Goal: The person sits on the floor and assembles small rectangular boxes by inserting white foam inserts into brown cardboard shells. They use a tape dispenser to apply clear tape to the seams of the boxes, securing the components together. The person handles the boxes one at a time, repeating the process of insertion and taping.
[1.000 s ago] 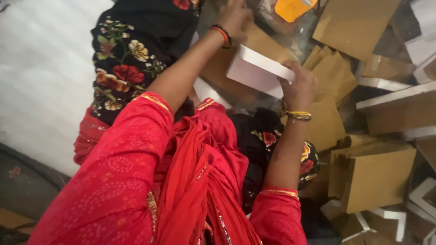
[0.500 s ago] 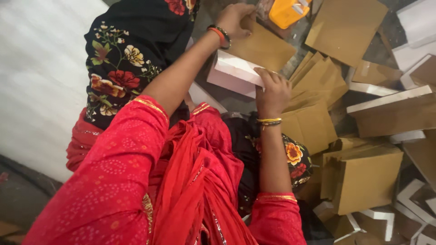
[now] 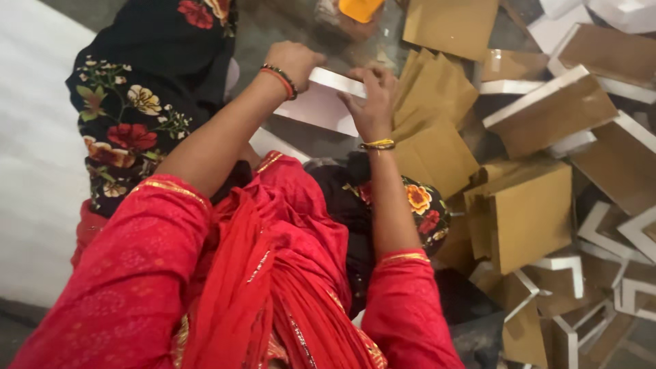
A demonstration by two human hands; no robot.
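I hold a flat white box piece (image 3: 321, 108) in front of me with both hands. My left hand (image 3: 295, 63), with a red and black bangle at the wrist, grips its upper left edge. My right hand (image 3: 370, 102), with a yellow bangle, presses on its right end, fingers spread over the top edge. Red sleeves and a red scarf (image 3: 273, 273) fill the lower view, and black floral cloth (image 3: 137, 116) lies over my lap.
A loose stack of brown cardboard sheets (image 3: 437, 116) lies just right of my hands. Several open brown box trays with white rims (image 3: 547, 109) are piled further right. An orange object (image 3: 361, 8) sits at the top edge. A white surface (image 3: 34, 171) runs along the left.
The white box piece and both hands have shifted left and a little down in view. My right hand moved from the piece's right side onto its top edge.
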